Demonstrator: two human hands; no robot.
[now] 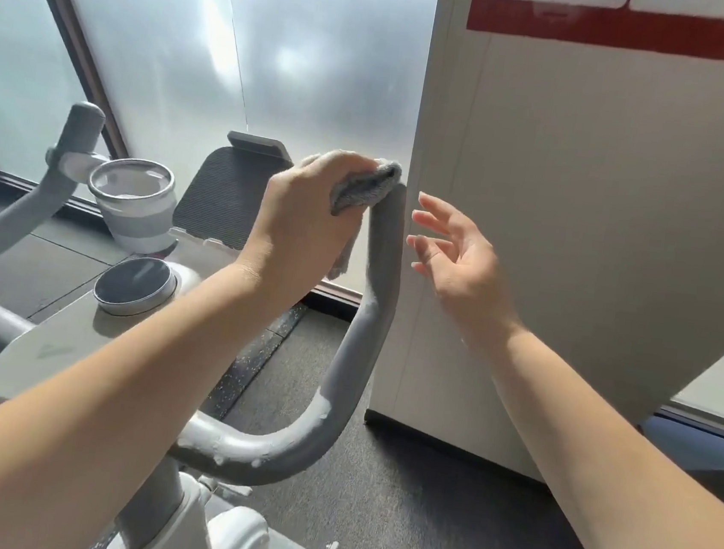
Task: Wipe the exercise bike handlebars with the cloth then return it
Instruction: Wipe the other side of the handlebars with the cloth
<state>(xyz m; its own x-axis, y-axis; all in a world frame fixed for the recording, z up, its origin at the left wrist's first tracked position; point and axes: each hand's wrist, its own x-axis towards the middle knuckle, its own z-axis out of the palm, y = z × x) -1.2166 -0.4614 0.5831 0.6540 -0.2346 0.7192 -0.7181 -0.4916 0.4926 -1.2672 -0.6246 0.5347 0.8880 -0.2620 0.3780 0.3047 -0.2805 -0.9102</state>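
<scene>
A left hand (pixel 309 206) presses a grey cloth (pixel 367 187) onto the right handlebar (pixel 383 249) tip, the right hand (pixel 456 253) hovering beside it, fingers spread.

I am counting two hands of mine, the left hand (pixel 309 210) and the right hand (pixel 460 258), and one cloth (pixel 367 187). I am seeing two handlebar arms, a right one (pixel 378 276) and a left one (pixel 38 191), one cup holder (pixel 135 201), one round dial (pixel 133 284) and one tablet rest (pixel 226 193).
</scene>
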